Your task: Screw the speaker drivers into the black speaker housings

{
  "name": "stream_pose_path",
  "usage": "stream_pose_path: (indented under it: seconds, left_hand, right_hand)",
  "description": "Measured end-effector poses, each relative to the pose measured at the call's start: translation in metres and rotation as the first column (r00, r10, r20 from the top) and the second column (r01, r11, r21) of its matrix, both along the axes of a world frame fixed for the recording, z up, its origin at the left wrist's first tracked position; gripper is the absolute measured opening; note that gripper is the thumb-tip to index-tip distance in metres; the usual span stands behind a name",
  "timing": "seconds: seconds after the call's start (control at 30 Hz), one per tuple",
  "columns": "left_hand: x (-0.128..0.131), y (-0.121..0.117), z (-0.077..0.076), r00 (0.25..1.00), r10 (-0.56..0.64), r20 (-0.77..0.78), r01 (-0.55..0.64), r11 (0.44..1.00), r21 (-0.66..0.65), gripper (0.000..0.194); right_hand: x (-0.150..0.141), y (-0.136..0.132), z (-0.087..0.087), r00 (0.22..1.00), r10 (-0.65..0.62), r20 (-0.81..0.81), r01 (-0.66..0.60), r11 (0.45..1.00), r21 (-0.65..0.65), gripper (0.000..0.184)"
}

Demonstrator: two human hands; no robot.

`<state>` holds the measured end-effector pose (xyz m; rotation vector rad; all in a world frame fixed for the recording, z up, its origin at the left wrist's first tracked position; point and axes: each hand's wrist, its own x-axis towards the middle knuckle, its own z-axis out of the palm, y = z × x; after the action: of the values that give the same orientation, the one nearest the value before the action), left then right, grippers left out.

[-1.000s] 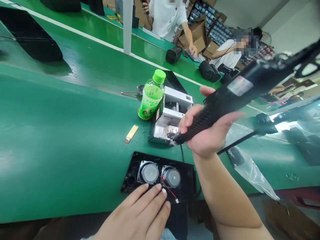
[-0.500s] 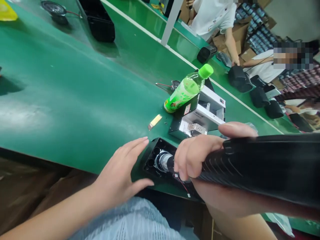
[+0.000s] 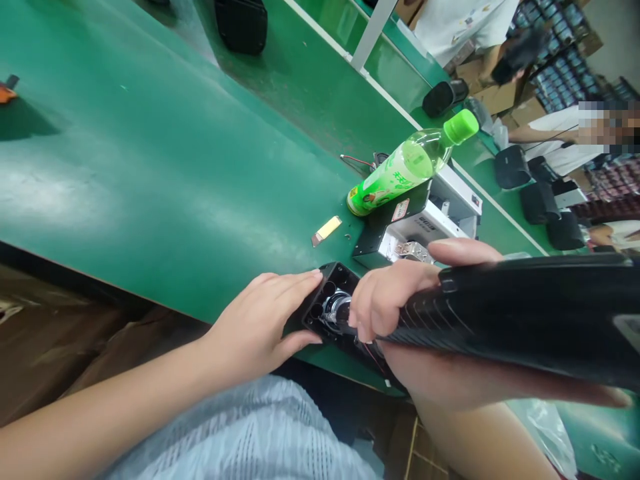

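A person's left hand (image 3: 260,327) lay across the end of a black plastic speaker panel (image 3: 327,280), its fingers straight and close together along the top edge and its thumb spread out below them. The right hand (image 3: 390,300) was just beside it, its fingers curled and clamped round the ribbed handle of a black electric screwdriver (image 3: 520,307), which ran off toward the right side of the view. The panel sat at the near edge of the green desk (image 3: 150,167). Several round holes showed at its end, and a shiny silver speaker (image 3: 334,310) sat within it, partly hidden behind the right hand. The screwdriver's tip was hidden there too. A thin wire (image 3: 373,353) trailed from under the right hand along the panel.

Beyond the hands, a black-and-white boxy machine (image 3: 430,223) stood on the desk with a green-capped drink bottle (image 3: 405,170) lying tilted against it. A small brass strip (image 3: 327,231) lay on the desk nearby. Farther off, black speaker boxes (image 3: 513,167) stood on a second green desk, near a co-worker (image 3: 555,137) in a white shirt.
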<state>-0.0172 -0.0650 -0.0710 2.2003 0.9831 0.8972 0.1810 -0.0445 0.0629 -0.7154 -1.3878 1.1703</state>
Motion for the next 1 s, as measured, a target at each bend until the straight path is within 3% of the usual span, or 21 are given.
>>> stream_pose_path:
  seconds: [0.2, 0.47, 0.67, 0.8, 1.0]
  left_hand:
    - [-0.001, 0.0, 0.002, 1.0, -0.009, -0.001, 0.009, 1.0, -0.014, 0.086]
    - [-0.001, -0.001, -0.001, 1.0, -0.008, 0.011, 0.008, 1.0, -0.016, 0.084]
    - [-0.001, -0.001, -0.001, 0.999, -0.023, 0.024, 0.024, 0.998, -0.053, 0.083]
    - [-0.001, -0.001, -0.001, 0.999, -0.024, 0.033, 0.025, 0.998, -0.053, 0.083]
    - [-0.001, 0.0, 0.003, 0.999, -0.028, 0.02, 0.029, 0.997, -0.07, 0.086]
  right_hand:
    - [-0.009, 0.002, -0.009, 0.995, -0.071, -0.068, 0.071, 0.997, 0.0, 0.064]
    - [-0.002, -0.003, -0.017, 0.998, -0.054, -0.044, 0.055, 0.998, 0.008, 0.069]
    - [-0.003, -0.012, -0.017, 0.997, -0.067, 0.024, 0.065, 0.997, 0.045, 0.031]
    - [-0.009, -0.017, -0.02, 0.998, -0.053, 0.018, 0.051, 0.994, 0.095, 0.043]
    - [-0.012, -0.017, -0.032, 0.999, -0.042, -0.003, 0.042, 0.987, 0.157, 0.046]
